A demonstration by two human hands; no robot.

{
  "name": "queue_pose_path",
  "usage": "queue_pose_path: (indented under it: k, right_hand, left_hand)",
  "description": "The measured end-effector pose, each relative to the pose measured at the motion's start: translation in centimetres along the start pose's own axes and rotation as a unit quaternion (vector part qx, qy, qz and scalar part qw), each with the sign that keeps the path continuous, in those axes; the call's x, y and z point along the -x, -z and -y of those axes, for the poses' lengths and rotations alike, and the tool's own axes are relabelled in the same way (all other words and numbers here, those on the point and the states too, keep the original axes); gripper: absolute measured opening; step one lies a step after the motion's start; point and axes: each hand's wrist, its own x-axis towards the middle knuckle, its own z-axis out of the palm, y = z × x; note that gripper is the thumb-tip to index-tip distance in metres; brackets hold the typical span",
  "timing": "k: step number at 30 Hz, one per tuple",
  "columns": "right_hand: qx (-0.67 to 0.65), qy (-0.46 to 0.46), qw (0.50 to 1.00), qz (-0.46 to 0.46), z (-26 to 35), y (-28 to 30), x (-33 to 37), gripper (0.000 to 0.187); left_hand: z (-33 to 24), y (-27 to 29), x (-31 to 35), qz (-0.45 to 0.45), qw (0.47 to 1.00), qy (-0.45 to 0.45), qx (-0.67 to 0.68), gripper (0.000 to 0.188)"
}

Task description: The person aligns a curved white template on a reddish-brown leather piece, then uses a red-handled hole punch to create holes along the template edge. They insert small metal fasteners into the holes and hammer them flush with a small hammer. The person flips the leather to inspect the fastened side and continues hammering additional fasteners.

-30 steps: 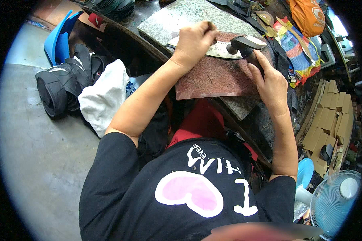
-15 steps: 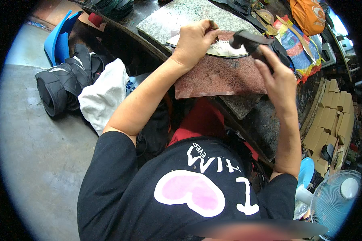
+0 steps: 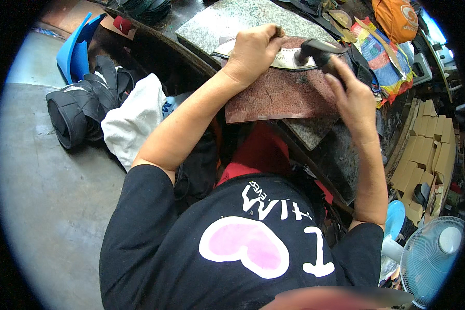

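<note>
My right hand [image 3: 354,98] is closed around the handle of a dark hammer [image 3: 310,50]. The hammer's face is at a curved white piece with a dark edge [image 3: 287,62], touching it or just above it. This piece lies on a reddish-brown slab [image 3: 274,95]. Pinched at the far side of the white piece, my left hand [image 3: 253,51] has thumb and fingertips together. What sits between those fingertips is too small to make out. Part of the white piece is hidden behind my left hand.
A speckled grey stone slab [image 3: 206,26] lies under the far side. To the right are an orange bag [image 3: 395,20], a colourful woven sack [image 3: 380,51], cardboard boxes [image 3: 421,155] and a fan [image 3: 434,258]. Black shoe-like pieces [image 3: 80,106] and white cloth [image 3: 134,121] are left.
The hammer head has shifted slightly left and down onto or close to the white piece. My right hand has moved a little left; my left hand has hardly moved.
</note>
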Motion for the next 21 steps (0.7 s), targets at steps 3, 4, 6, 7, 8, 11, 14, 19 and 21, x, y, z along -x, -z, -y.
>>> queue_pose_path:
  k: [3, 4, 6, 7, 8, 11, 14, 19, 21]
  right_hand:
    - [0.000, 0.004, 1.000, 0.003, 0.5, -0.1, 0.4, 0.042]
    - [-0.005, 0.004, 1.000, 0.000, 0.7, -0.2, 0.5, 0.043]
    - [-0.009, -0.002, 1.000, 0.002, 0.7, -0.3, 0.6, 0.042]
    - [-0.007, -0.008, 1.000, 0.006, 0.5, -0.5, 0.6, 0.042]
    - [-0.012, 0.008, 1.000, -0.010, 0.3, -0.6, 0.7, 0.042]
    - [-0.026, 0.024, 0.999, -0.024, -0.1, -0.8, 0.7, 0.041]
    - [-0.025, -0.020, 0.999, 0.039, 0.7, 0.8, 0.2, 0.041]
    - [-0.238, 0.131, 0.944, -0.188, 2.9, 6.2, -1.2, 0.041]
    - [-0.304, 0.109, 0.919, -0.226, 3.1, 6.4, -1.2, 0.041]
  left_hand:
    - [0.9, -0.1, -0.3, -0.007, 0.945, 0.189, 0.268, 0.020]
    - [1.1, -0.2, -0.4, -0.026, 0.928, 0.198, 0.316, 0.019]
    - [1.3, -0.5, -0.4, -0.038, 0.918, 0.196, 0.342, 0.017]
    - [1.3, -0.6, -0.4, -0.029, 0.927, 0.187, 0.323, 0.017]
    - [1.3, -0.7, -0.4, -0.020, 0.935, 0.180, 0.305, 0.017]
    - [1.0, -0.8, -0.4, -0.018, 0.950, 0.165, 0.263, 0.015]
    - [0.5, -0.4, -0.3, 0.007, 0.964, 0.158, 0.215, 0.019]
    - [-0.4, -0.3, -0.3, 0.005, 0.999, -0.046, -0.015, 0.020]
    - [-0.7, -0.6, -0.5, 0.000, 0.991, -0.116, -0.065, 0.017]
